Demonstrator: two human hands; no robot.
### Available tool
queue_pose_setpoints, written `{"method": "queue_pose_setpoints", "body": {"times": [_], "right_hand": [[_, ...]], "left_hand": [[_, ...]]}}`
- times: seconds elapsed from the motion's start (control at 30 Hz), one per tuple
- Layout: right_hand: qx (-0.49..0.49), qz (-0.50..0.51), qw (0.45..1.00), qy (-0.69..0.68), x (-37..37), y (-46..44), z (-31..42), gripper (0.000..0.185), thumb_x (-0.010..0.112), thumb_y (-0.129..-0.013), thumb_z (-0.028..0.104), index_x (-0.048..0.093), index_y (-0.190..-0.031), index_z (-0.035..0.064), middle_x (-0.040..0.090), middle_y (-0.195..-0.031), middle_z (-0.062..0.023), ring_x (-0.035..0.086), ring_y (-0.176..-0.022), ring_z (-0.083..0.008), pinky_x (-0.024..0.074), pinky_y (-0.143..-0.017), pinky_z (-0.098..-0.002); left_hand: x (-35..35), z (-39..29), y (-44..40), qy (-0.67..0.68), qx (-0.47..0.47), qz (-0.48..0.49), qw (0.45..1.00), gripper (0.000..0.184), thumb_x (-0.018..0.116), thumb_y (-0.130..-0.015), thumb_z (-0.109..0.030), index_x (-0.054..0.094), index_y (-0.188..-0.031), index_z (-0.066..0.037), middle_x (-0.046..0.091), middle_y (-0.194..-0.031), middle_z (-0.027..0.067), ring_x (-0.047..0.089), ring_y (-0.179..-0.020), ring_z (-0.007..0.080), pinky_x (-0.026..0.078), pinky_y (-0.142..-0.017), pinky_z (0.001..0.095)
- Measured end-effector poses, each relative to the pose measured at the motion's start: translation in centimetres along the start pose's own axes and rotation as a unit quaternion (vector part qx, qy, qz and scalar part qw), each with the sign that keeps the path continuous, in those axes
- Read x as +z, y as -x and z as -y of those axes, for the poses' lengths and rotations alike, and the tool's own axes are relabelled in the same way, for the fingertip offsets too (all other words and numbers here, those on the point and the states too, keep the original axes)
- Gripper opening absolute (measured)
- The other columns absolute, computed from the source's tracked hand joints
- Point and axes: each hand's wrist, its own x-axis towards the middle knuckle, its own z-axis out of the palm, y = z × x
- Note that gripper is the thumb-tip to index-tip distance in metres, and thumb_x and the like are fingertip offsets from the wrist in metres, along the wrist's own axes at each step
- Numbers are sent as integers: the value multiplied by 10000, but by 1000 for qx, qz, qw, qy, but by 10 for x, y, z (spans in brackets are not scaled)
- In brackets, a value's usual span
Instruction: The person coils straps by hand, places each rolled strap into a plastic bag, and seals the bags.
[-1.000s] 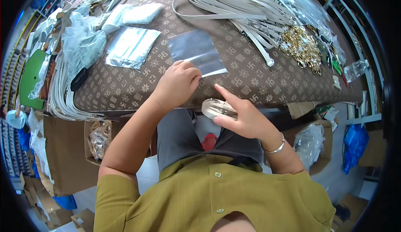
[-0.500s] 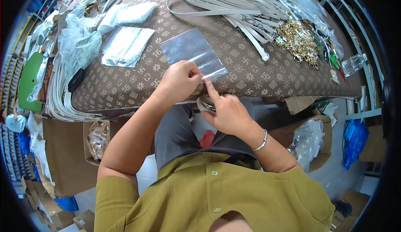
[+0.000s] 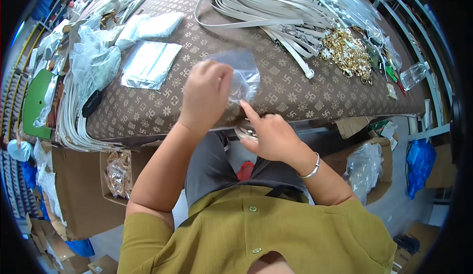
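Observation:
A clear plastic bag point(image 3: 244, 78) lies near the table's front edge, its near part bent up and wrinkled. My left hand point(image 3: 204, 94), slightly blurred, is closed at the bag's left side and seems to pinch it; the fingertips are partly hidden. My right hand point(image 3: 273, 136) stretches its index finger to the bag's near edge. Its other fingers curl around a coiled light strap point(image 3: 245, 131) just below the table edge. To the left lies a stack of flat clear bags point(image 3: 150, 64).
Long pale straps point(image 3: 261, 5) are heaped at the back. Beside them sits a pile of gold-coloured metal pieces point(image 3: 347, 52). A clear bottle point(image 3: 414, 75) lies at the right edge. Below the table stand cardboard boxes, one holding wrapped items point(image 3: 118, 175), another plastic bags point(image 3: 363, 165).
My left hand has risen and moved slightly left, and the bag has gone from flat to bent and wrinkled. My right hand stays almost in place with the coiled strap.

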Motion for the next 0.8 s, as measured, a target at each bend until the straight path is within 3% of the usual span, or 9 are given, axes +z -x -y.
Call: {"method": "queue_pose_setpoints", "body": {"times": [0.1,0.2,0.33,0.5,0.6,0.63,0.7,0.77,0.8], "right_hand": [[-16,-22,991,-128,-20,5,-2,757,678,-720,296,344,-1328,-5,610,-818,-231,592,-746,-365,462,-728,-433],[-30,-228,951,-207,-43,14,6,723,660,-727,293,379,-1284,-71,617,-777,-224,605,-737,-339,455,-728,-362],[-8,-244,967,72,-32,-3,5,676,661,-725,279,423,-1224,-110,611,-815,-231,595,-758,-352,453,-739,-390],[-31,-211,975,55,-4,-21,6,674,677,-705,241,411,-1214,-112,601,-875,-227,573,-823,-375,446,-752,-440],[82,-262,962,-3,-13,-26,-8,604,678,-712,254,478,-1165,-90,603,-929,-242,577,-881,-381,451,-781,-423],[78,-266,961,-1,-17,-25,-10,604,678,-712,254,478,-1165,-90,603,-929,-242,577,-881,-381,451,-781,-423],[68,-288,952,-79,-22,-20,-8,564,671,-722,263,506,-1143,-75,601,-977,-247,576,-930,-376,450,-810,-410],[55,-282,948,-135,-21,-17,-2,535,661,-737,266,523,-1138,-60,595,-1034,-246,573,-987,-358,444,-846,-393],[42,-264,951,-156,-19,-17,1,525,655,-747,266,525,-1143,-53,591,-1067,-241,571,-1020,-342,440,-866,-382]], "left_hand": [[-3,-3,-2,-30,18,-4,999,25,593,-747,-35,572,-761,-34,560,-771,110,546,-794,295,443,-729,385],[3,-14,16,-30,-2,34,999,27,594,-745,-40,570,-756,-36,554,-766,106,544,-791,291,446,-724,379],[9,-26,13,-6,-20,22,1000,33,598,-740,-41,567,-751,-39,549,-766,104,541,-783,294,447,-720,372],[4,-28,15,1,33,33,999,58,605,-752,-74,561,-756,-38,547,-768,97,538,-783,289,448,-718,373],[-5,-25,20,10,88,25,996,94,605,-793,-108,560,-824,-32,555,-770,74,551,-791,257,451,-722,365],[-3,-23,31,119,-59,-2,991,129,588,-824,-141,549,-874,-28,560,-794,67,554,-813,235,452,-732,359],[-1,-18,48,322,-338,-57,883,207,555,-885,-206,526,-974,-21,571,-841,52,560,-857,191,455,-754,347],[7,-32,48,644,-438,-78,622,294,492,-933,-290,482,-1077,-34,570,-929,55,552,-905,155,452,-791,327],[15,-29,50,744,-395,-49,537,282,479,-934,-318,510,-1059,-67,567,-972,68,554,-915,161,449,-808,318]]}}
